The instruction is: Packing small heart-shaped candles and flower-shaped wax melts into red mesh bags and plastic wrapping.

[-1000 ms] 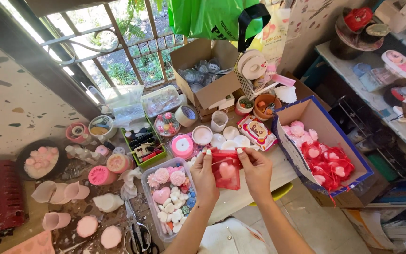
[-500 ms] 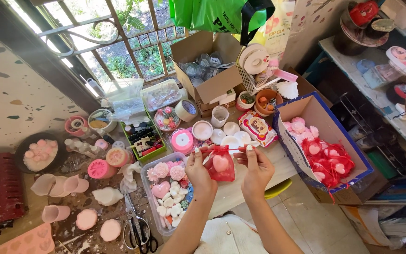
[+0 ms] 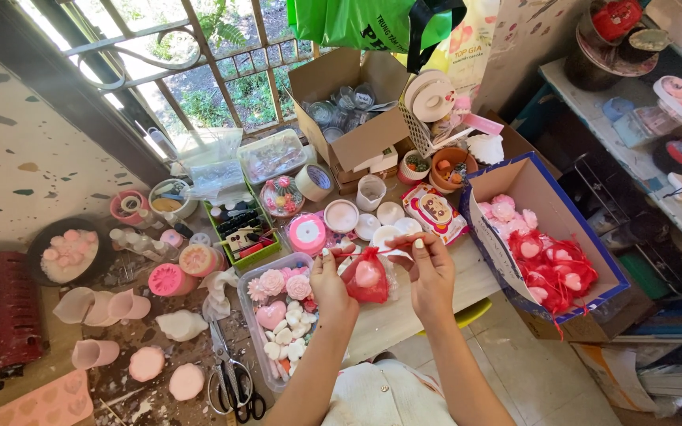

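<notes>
head view | left hand [image 3: 331, 278] and right hand [image 3: 429, 268] each grip a drawstring end of the red pouch [image 3: 366, 278], held above the table [image 3: 404, 312] | i judge uneven pulling could spill the heart

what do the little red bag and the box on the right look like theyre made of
Red bag: seems a sheer mesh fabric, since a pale heart shows through it; drawstrings pulled between left hand and right hand. Box: looks like matte brown cardboard inside, with a blue outer face showing at the rim.
</notes>
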